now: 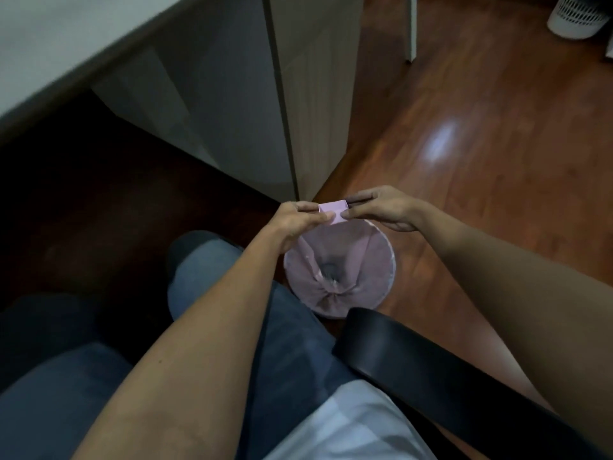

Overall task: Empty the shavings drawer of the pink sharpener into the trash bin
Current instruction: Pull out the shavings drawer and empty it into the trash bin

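- The pink sharpener [333, 211] is held between both hands, out in front of the seated person and above the far rim of the trash bin [388, 260].
- The left hand [300, 218] is closed on the sharpener's left end, its thumb lying along the near face and its fingers wrapped over the top.
- The right hand [384, 207] is pinched on the right end; a thumb and forefinger are seen pressed to the pink edge, with the remaining fingers stretched flat above.
- A thin dark strip is seen just beside the sharpener's right edge, under the right fingers; whether that is the drawer sliding out cannot be told through the blur.
- The two hands are brought close together, with only the small pink block between them.
- Directly below, the bin is shown open-mouthed, round, and lined with a pale pink bag [345, 260] gathered into folds toward the near side.
- Something small and dark is seen at the bottom of the liner, too blurred to name.
- The bin is stood on the reddish wooden floor [481, 144], near the corner of a grey cabinet [238, 111].
- Blue-trousered legs [212, 260] are seen to the left of the bin, and a black chair armrest [414, 363] is crossed under the right forearm.
- A white perforated basket [578, 14] is stood well apart at the far top right.
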A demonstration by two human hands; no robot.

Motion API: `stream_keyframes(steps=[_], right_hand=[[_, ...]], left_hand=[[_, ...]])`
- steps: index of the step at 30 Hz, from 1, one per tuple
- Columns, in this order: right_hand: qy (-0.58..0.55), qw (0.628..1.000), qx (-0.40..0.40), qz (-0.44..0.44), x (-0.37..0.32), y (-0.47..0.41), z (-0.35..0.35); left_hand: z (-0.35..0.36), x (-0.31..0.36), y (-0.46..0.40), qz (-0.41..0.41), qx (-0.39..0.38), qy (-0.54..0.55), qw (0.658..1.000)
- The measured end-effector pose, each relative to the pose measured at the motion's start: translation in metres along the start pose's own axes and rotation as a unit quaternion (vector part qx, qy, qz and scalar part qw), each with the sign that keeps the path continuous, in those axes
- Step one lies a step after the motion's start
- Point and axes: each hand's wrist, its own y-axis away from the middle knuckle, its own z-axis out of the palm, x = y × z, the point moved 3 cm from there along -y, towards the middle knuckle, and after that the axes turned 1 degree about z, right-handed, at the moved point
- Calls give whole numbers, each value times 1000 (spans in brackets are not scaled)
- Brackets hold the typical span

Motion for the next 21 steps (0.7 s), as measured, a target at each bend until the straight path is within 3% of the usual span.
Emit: stream_keyframes(steps=[6, 21], right_hand=[[-38, 997, -32, 62, 24, -3, 2], [-107, 975, 29, 195, 24, -7, 5]], left_hand=[[6, -21, -6, -64, -10, 26, 998], [17, -14, -22, -130, 61, 8, 990]])
